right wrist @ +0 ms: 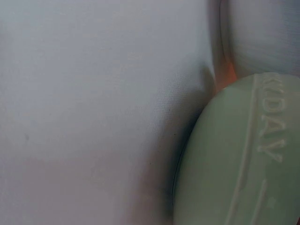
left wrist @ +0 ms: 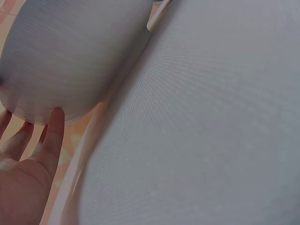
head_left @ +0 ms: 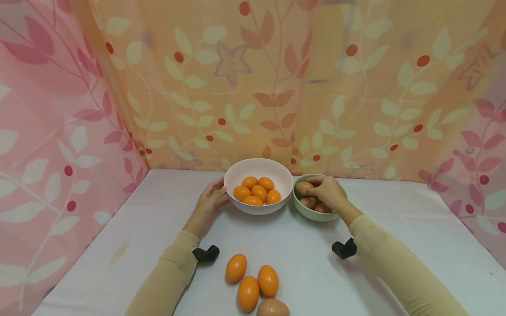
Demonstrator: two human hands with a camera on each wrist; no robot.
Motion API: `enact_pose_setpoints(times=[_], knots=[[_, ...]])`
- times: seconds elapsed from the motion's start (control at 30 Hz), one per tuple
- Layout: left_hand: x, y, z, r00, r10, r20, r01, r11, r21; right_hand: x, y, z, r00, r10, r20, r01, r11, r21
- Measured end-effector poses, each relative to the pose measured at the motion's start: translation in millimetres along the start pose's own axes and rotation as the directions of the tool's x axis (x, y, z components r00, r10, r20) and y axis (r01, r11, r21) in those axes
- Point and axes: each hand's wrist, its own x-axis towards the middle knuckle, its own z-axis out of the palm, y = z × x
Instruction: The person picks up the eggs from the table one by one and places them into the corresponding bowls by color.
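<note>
A white bowl [head_left: 257, 210] holding several orange eggs [head_left: 258, 193] stands near the back of the table. Against its left side rest the fingertips of my left hand [head_left: 207, 205], whose fingers look extended in the left wrist view, touching the bowl wall [left wrist: 75, 61]. Directly to its right is a smaller green bowl [head_left: 312, 216], with brown eggs [head_left: 308, 202] inside. My right hand [head_left: 331, 192] reaches over that bowl and pinches a brown egg [head_left: 303, 188] between thumb and fingers. In the right wrist view only the green bowl's outside [right wrist: 220, 164] shows; the hand is out of sight.
Closer to me on the white tablecloth [head_left: 308, 263] lie three orange eggs [head_left: 248, 293] and one brown egg [head_left: 273, 308], cut off by the bottom edge. Patterned curtains [head_left: 253, 87] enclose the back and both sides. A black device [head_left: 206, 253] sits at each wrist.
</note>
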Motion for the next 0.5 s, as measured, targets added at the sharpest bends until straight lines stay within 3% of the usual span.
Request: enact_pose_setpoints(times=[0.5], knots=[[1.1,0.2,-1.2,1.0,-0.002,-0.005,0.002,1.0,0.003,-1.4,2.5,0.1,1.0,-0.024,-0.016,0.024,0.999,0.023]])
